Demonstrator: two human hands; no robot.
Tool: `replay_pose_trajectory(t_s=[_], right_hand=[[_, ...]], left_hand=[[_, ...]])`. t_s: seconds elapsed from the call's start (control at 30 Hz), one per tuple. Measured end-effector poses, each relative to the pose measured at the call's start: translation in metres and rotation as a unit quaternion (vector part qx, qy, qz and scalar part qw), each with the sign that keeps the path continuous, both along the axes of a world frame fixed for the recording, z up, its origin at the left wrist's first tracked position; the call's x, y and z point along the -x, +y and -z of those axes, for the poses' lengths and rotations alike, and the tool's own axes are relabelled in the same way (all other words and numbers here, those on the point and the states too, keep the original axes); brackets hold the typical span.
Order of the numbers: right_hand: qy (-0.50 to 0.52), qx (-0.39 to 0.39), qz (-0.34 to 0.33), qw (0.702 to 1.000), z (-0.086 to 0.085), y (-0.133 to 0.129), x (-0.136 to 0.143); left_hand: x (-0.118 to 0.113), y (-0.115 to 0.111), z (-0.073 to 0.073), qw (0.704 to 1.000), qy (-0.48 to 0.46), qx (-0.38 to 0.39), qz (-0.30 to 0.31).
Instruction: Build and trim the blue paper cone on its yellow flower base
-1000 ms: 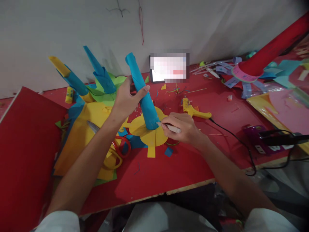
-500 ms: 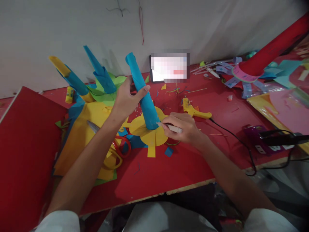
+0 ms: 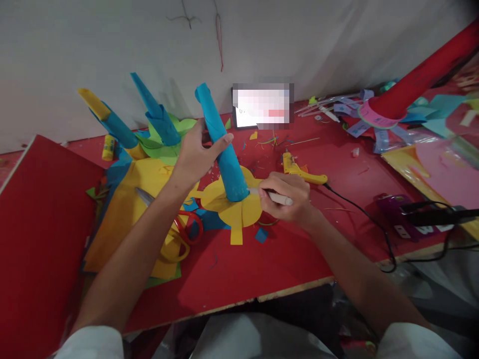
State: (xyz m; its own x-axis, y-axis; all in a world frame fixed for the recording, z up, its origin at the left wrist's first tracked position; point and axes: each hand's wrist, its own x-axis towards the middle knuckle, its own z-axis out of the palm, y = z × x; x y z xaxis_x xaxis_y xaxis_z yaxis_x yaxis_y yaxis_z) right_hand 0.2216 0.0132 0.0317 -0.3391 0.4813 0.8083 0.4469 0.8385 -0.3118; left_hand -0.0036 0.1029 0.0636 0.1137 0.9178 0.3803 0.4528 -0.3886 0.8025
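Note:
My left hand is wrapped round the middle of a blue paper tube, which leans a little to the left. The tube's lower end stands on a yellow flower-shaped paper piece with strips sticking out. Held in my right hand is a slim white pen, its tip close to the tube's lower right edge; I cannot tell whether it touches. Scissors with red and yellow handles lie left of the flower, partly under my left forearm. A small blue paper square is at its right.
A yellow glue gun with a black cord lies behind my right hand. Blue paper cones, a glue stick and yellow sheets are at the left. A tablet leans on the wall; a red cone is at the right.
My right hand and the pen have shifted slightly right, away from the tube's base. The left hand keeps its hold on the tube.

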Motion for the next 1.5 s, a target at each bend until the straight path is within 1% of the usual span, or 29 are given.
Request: replay_pose_trajectory(t_s=[0.1, 0.17, 0.23, 0.37, 0.63, 0.77, 0.97, 1.17, 1.5], right_hand=[[0.05, 0.005, 0.036, 0.998, -0.003, -0.002, 0.0], [0.081, 0.028, 0.052, 0.995, -0.004, -0.003, 0.0], [0.096, 0.05, 0.053, 0.993, -0.006, -0.003, 0.001], [0.072, 0.06, 0.021, 0.995, -0.006, 0.0, 0.002], [0.053, 0.063, -0.025, 0.996, -0.002, 0.003, 0.004], [0.036, 0.078, -0.041, 0.995, 0.0, 0.003, 0.004], [0.051, 0.073, -0.014, 0.996, 0.001, 0.005, 0.005], [0.028, 0.081, -0.038, 0.996, 0.0, 0.004, 0.004], [0.038, 0.085, -0.03, 0.995, -0.001, 0.004, 0.004]], left_hand=[[-0.002, -0.003, -0.003, 1.0, -0.001, 0.006, 0.018], [-0.003, -0.006, -0.006, 0.998, -0.006, 0.028, 0.049], [-0.003, -0.008, -0.009, 0.995, -0.013, 0.053, 0.081], [-0.003, -0.011, -0.013, 0.992, -0.029, 0.07, 0.102], [-0.003, -0.01, -0.013, 0.99, -0.039, 0.054, 0.124], [-0.003, -0.01, -0.012, 0.991, -0.041, 0.047, 0.12], [-0.003, -0.01, -0.011, 0.992, -0.038, 0.047, 0.114], [-0.003, -0.01, -0.01, 0.991, -0.043, 0.044, 0.115], [-0.004, -0.009, -0.011, 0.993, -0.03, 0.037, 0.112]])
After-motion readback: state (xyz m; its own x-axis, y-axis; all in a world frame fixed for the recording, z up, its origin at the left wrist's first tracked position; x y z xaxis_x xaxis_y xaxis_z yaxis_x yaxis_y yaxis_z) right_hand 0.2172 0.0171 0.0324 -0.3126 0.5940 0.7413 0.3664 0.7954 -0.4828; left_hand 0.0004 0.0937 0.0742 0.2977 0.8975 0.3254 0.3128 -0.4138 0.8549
